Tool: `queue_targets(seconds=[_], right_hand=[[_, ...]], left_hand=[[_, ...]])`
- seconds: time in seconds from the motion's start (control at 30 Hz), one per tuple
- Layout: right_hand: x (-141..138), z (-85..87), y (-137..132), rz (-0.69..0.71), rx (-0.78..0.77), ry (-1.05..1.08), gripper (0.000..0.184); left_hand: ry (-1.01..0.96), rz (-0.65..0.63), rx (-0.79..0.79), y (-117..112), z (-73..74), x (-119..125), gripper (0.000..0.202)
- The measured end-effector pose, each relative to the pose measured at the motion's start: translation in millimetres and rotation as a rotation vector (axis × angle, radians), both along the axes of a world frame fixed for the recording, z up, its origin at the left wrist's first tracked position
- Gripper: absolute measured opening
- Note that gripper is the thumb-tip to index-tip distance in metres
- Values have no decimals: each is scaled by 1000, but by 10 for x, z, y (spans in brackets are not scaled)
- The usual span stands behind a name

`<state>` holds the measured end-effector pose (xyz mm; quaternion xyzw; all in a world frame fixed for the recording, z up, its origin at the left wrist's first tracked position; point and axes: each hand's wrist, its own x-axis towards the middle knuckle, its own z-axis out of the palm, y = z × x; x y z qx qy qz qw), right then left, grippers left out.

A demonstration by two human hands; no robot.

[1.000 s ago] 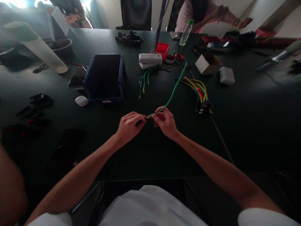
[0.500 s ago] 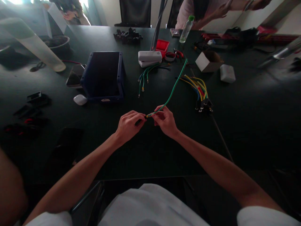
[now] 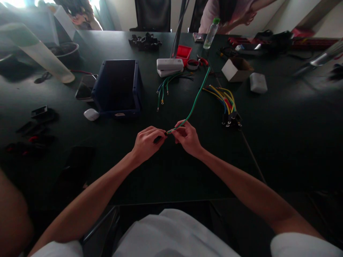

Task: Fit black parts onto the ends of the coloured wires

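Over the dark table (image 3: pixel 171 171) my two hands meet in the middle of the view. My right hand (image 3: pixel 187 137) pinches the near end of a long green wire (image 3: pixel 195 98), which arches away toward the far side. My left hand (image 3: pixel 147 142) is closed on a small dark piece (image 3: pixel 158 138) held right at the wire's tip. The tip and the piece touch between my fingertips.
A dark blue open bin (image 3: pixel 118 87) stands left of centre, a white oval object (image 3: pixel 91 114) beside it. Loose green wires (image 3: pixel 164 87) and a bundle of coloured wires with black ends (image 3: pixel 227 107) lie beyond my hands. White boxes, a bottle (image 3: pixel 210 34) and another person sit at the far edge.
My hands stay together on the wire's end. The far part of the green wire has swung slightly left. The person at the far edge has drawn an arm back.
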<state>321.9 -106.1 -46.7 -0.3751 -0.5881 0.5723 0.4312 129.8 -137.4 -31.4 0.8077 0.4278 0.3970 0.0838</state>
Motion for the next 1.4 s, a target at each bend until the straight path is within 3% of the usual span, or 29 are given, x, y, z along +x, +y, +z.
queue_targets(seconds=[1.4], right_hand=[[21, 41, -4, 31, -7, -31, 32]], left_hand=[[-67, 12, 11, -17, -32, 20, 8]])
